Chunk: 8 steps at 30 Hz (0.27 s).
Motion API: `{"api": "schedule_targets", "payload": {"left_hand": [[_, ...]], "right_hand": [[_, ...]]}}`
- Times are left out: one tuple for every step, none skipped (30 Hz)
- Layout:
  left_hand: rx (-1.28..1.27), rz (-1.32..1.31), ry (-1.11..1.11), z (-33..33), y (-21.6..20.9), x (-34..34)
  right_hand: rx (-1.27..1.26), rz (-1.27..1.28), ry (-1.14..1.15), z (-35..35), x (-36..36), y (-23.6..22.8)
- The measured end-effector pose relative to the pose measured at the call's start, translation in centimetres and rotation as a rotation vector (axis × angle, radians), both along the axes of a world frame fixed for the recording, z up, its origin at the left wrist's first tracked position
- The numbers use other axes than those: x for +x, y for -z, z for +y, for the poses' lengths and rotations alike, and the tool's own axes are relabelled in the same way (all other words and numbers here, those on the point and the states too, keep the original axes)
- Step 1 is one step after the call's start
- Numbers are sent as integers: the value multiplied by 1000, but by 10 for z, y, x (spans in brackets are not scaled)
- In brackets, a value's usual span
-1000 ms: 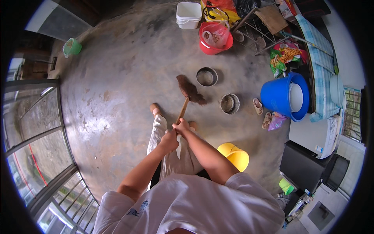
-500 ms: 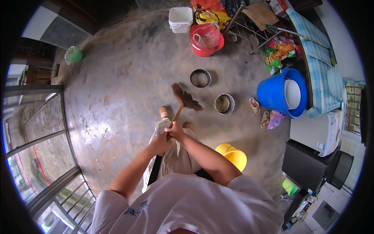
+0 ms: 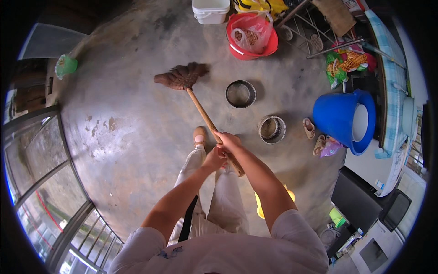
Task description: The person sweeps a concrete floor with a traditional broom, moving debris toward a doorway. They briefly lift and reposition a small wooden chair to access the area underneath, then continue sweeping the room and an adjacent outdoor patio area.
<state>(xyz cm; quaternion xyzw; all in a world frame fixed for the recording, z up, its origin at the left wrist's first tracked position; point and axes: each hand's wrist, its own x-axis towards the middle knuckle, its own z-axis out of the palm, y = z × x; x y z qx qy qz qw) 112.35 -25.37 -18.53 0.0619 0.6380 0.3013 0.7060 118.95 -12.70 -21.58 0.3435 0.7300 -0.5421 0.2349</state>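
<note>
A broom with a wooden handle and a fan of brown fibre bristles slants away from me to the left. Its head rests at the floor ahead, slightly blurred. My right hand wraps the handle further up toward the bristles, closed. Just below it, my left hand is also closed on the handle, whose butt end sticks out past both hands beside my right forearm. To the right of the broom stand two round dark metal pans on the floor.
A red bucket with a plastic bag and a white bucket stand ahead. At right are slippers, a blue tub and a cloth-covered table. A yellow bucket is partly behind my right arm. Glass doors line the left.
The broom head has swung forward and left across the floor. Both hands have moved to the right, and the handle's lower end now shows. My legs are further apart.
</note>
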Motion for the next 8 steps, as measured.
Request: {"api": "schedule_targets", "payload": {"left_hand": [[54,163,114,8,28,-12],[119,332,243,15,58,-24],[136,467,394,23,86,-34],[90,519,393,33,115,-44],[-66,496,455,47,143,-54],[1,564,474,65,167,-61],[4,588,523,80,188,-64],[-36,595,592,92,206,-65]], "right_hand": [[161,75,-117,5,10,23],[317,119,-240,8,21,51],[293,62,-270,8,31,80],[381,119,-305,7,45,111],[429,16,-394,4,59,143],[456,164,-347,6,73,174],[448,213,-346,5,90,203],[413,206,-363,1,107,229]]}}
